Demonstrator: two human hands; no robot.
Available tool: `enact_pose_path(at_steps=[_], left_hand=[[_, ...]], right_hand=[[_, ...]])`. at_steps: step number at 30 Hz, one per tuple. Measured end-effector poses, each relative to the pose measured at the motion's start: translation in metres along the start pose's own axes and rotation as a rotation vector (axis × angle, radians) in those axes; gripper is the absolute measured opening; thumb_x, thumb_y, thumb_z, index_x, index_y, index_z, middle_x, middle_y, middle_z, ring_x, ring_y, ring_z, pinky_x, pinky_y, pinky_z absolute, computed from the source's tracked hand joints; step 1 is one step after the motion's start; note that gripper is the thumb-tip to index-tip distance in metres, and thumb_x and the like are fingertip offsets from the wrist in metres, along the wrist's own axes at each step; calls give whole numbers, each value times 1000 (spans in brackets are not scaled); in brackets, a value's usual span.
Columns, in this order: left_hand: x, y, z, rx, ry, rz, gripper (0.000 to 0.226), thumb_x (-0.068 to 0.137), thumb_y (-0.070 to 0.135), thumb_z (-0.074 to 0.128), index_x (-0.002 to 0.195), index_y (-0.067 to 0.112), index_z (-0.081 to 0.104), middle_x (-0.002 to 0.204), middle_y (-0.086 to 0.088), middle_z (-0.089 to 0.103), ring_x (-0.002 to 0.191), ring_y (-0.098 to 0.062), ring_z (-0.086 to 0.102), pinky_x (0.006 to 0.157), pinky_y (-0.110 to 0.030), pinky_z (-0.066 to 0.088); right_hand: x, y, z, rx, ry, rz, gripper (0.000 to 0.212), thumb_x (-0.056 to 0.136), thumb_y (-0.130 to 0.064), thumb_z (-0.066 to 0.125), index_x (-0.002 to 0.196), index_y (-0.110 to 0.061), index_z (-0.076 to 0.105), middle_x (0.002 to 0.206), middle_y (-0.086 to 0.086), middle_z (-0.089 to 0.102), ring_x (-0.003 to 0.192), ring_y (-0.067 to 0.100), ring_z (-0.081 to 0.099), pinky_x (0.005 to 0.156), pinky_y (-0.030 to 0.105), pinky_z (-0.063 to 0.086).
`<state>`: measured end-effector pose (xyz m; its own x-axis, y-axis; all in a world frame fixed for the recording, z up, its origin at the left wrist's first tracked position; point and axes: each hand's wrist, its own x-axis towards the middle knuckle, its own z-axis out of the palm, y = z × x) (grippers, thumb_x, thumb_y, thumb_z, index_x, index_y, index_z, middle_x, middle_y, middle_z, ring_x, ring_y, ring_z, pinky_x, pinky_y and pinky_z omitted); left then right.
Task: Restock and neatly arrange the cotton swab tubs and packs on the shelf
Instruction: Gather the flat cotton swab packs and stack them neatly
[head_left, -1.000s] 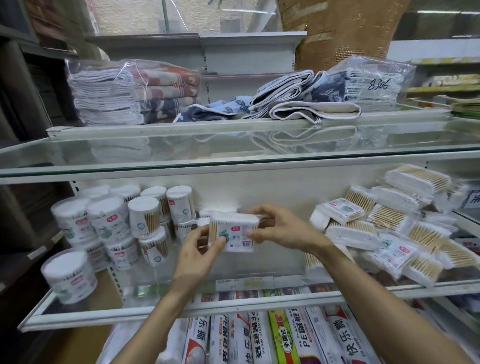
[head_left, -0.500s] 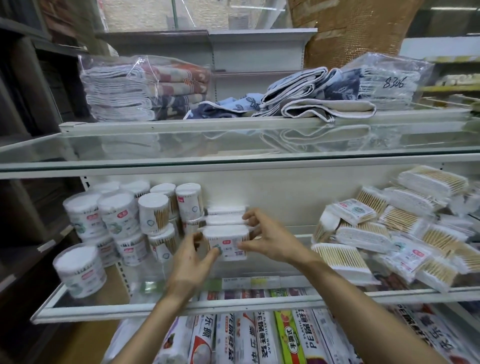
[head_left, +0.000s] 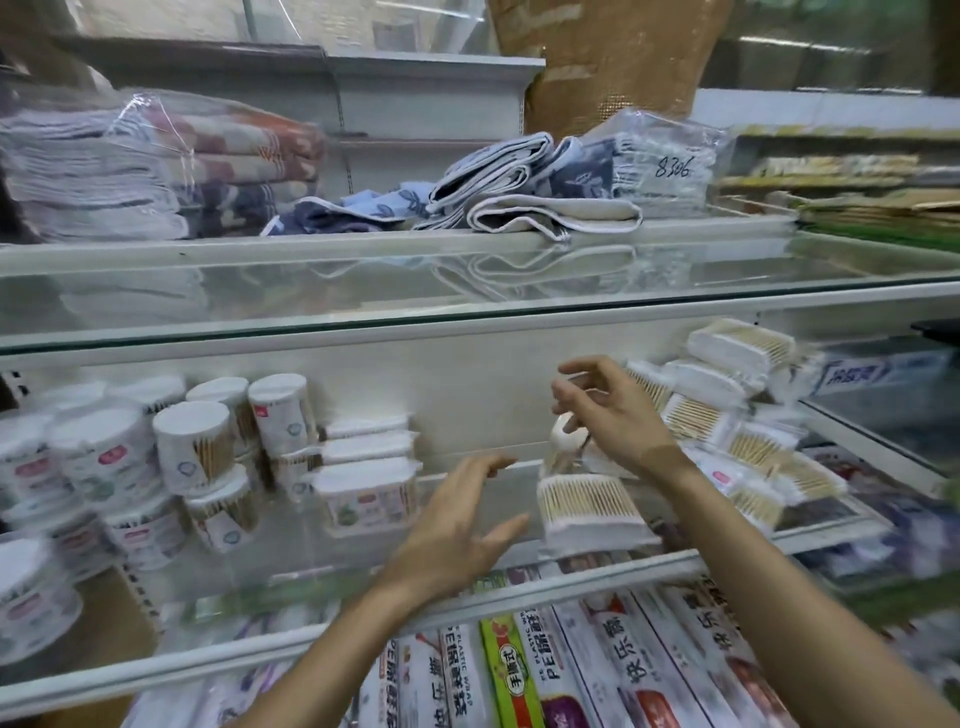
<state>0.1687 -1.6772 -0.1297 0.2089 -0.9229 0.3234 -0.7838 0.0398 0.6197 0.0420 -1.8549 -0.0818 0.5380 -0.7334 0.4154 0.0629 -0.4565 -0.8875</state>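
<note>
While pack (head_left: 587, 512) lies flat, sticks front-to-back (slightly blurred)

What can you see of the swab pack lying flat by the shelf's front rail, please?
The pack is a flat, clear-looking bag of wooden-stemmed swabs laid side by side, with white cotton tips clearest at its near end. It lies flat on the shelf by the front rail, left of the pile. The right hand hangs above it and the left hand is beside it; neither seems to touch it. Blur hides any label.
</note>
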Motion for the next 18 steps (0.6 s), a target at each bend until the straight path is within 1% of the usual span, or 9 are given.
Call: enact_pose_path(at_steps=[2,5,7,8,10,12,15,16,18], left_hand=[[14,6,16,-65,-172,-79,70,89,51,64,148,32,31,146,22,33,127,8,30,108,-23,26],[32,8,32,-101,-230,-71,75,88,49,67,150,30,30,155,11,32,127,1,35,102,-17,30],[37,8,37,-91,-241,-68,71,88,45,69,148,31,33,152,7,38,112,5,49,81,0,40],[36,8,39,-105,-229,-66,69,88,43,69,146,31,35,149,8,40,101,7,54,70,3,43],[32,12,36,-167,-174,-77,65,87,40,71,143,34,39,144,10,43,93,14,57,63,2,45],[25,13,26,-236,-96,-86,60,87,41,71,139,38,43,142,14,45,102,11,57,69,-5,49],[15,10,1,-296,4,-95,56,80,57,72,129,47,48,138,21,51,122,3,51,101,-27,46],[13,8,-9,-329,47,-110,55,77,60,73,126,49,51,135,21,55,122,2,53,104,-31,47],[9,6,-29,-372,150,-116,49,77,53,77,121,46,57,125,20,62,116,4,58,104,-30,49]], right_hand=[[-6,5,-13,-5,6,-3,21,96,-19,65,115,-11,60,91,14,68,82,24,71,64,31,57],[-12,9,-27,-11,32,-14,19,96,-15,64,113,-9,60,87,10,68,80,23,71,62,27,57],[-16,9,-34,-7,37,-12,17,96,-14,64,111,-9,60,85,11,67,75,22,69,60,24,55],[-17,9,-36,-9,37,-12,16,95,-14,65,110,-10,61,85,11,67,74,23,68,60,23,55],[-18,11,-40,-2,33,-6,14,95,-16,66,108,-13,61,85,11,67,75,25,68,61,25,55],[-19,10,-40,15,18,-10,14,94,-15,66,108,-13,63,88,12,68,77,24,69,62,25,55],[-20,4,-34,-12,-64,-41,15,94,-19,67,108,-15,68,96,7,71,87,24,71,68,28,58],[-21,0,-31,-21,-108,-46,16,94,-22,66,109,-18,70,101,4,72,92,21,71,72,29,59],[-22,-7,-23,-15,-218,-56,19,96,-25,64,114,-22,70,112,-4,72,105,12,67,82,27,57]])
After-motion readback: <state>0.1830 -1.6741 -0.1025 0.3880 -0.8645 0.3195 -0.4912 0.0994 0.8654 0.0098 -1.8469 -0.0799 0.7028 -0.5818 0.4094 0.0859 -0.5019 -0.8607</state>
